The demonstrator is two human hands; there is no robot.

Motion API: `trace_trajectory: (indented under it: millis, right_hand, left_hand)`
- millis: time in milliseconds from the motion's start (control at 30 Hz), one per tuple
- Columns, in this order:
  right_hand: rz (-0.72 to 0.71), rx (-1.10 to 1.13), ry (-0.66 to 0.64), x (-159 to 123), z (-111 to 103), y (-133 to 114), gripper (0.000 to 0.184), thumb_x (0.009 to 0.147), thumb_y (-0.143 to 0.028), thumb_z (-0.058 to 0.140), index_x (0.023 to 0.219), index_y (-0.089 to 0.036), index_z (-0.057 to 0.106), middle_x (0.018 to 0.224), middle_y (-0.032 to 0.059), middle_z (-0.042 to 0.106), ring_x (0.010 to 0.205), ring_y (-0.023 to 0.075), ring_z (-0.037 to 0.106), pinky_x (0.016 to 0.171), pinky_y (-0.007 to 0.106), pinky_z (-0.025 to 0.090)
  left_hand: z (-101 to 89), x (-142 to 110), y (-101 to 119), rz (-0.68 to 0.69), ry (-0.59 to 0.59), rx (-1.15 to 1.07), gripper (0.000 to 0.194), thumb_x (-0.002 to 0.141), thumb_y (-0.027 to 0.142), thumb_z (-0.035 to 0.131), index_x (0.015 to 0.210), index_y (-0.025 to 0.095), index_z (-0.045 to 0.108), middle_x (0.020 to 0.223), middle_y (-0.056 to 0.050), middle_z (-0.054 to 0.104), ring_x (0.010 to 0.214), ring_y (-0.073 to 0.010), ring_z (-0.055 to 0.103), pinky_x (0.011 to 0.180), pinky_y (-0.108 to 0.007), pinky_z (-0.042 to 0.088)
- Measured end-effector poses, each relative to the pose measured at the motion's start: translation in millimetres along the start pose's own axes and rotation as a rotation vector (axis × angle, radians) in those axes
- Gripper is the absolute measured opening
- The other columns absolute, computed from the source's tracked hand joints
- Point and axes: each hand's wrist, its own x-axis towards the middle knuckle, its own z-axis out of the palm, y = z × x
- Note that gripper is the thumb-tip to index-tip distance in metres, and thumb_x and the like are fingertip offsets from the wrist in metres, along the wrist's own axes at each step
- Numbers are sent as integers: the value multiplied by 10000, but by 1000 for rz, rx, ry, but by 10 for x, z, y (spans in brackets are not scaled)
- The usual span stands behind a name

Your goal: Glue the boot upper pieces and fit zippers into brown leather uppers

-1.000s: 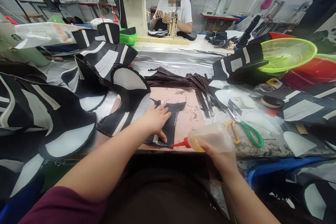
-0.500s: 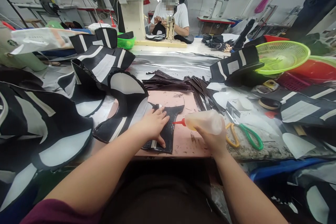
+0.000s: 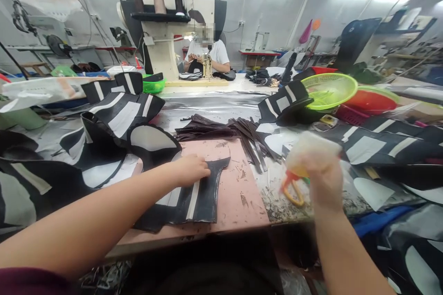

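My left hand (image 3: 191,170) is closed at the upper edge of a black leather-like panel (image 3: 204,199) with a pale strip and a white patch. Its fingers are curled and the thumb is hidden. The panel lies flat on a pink board (image 3: 238,184), its left part beneath my forearm. Off to the right, my right hand (image 3: 323,177) grips a translucent squeeze bottle (image 3: 308,147) with a red nozzle (image 3: 289,179). Motion blurs hand and bottle. The bottle is raised with its nozzle tilted down, in front of scissors (image 3: 294,193) with a yellow handle.
Dark strips (image 3: 207,128) are heaped behind the board. More black panels with white patches (image 3: 121,115) stand at the left, others (image 3: 374,145) lie at the right. A yellow-green basket (image 3: 328,90) sits back right. Across the table a person (image 3: 218,53) sits behind a sewing machine (image 3: 161,50).
My right hand has carried the bottle right and up, away from the panel. My left hand has gone from spread to curled, and the panel's strip and patch now show. The view has tilted up.
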Motion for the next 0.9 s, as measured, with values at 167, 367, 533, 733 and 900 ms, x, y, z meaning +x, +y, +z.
trace_trajectory:
  millis: [167,367,533,733,900]
  right_hand:
    - [220,-480,-305,48,-226,267,369,661,-472,603,828,-143,609,662,77,631,607,260,609,548,400,497]
    - [-447,-550,73,-290,-223,-173,321,821,-405,468,1023,-170,551,1002,117,608,951,260,568,812,435,473]
    - [-760,-448,81,-515,-202,-509,166,827,-219,503,985,-189,549,946,90,617,884,221,597,755,376,508]
    - [-748,-408,117,-603,-347,-370,145,812,-168,523,949,-188,568,915,75,627,839,203,616,731,349,526]
    - [-724,-367,126,-626,-474,-376,164,794,-138,533,935,-213,570,819,40,641,739,176,627,621,286,540]
  left_hand:
    - [-248,-83,-94,32,105,169,215,742,27,464,711,191,599,777,-55,651,808,-188,570,682,-304,367]
    - [-1007,-261,-243,-185,304,396,193,757,65,443,761,180,596,766,-75,633,781,-213,579,638,-304,373]
    - [-1479,-403,-261,-400,308,454,204,847,249,427,753,172,590,809,-92,637,793,-238,601,621,-300,391]
    - [-1723,-419,-253,-483,331,419,263,892,307,356,781,166,548,822,-73,632,774,-210,590,566,-257,347]
    - [-1896,-352,-141,-566,456,385,319,892,350,292,784,173,536,784,-40,621,691,-177,555,526,-228,274]
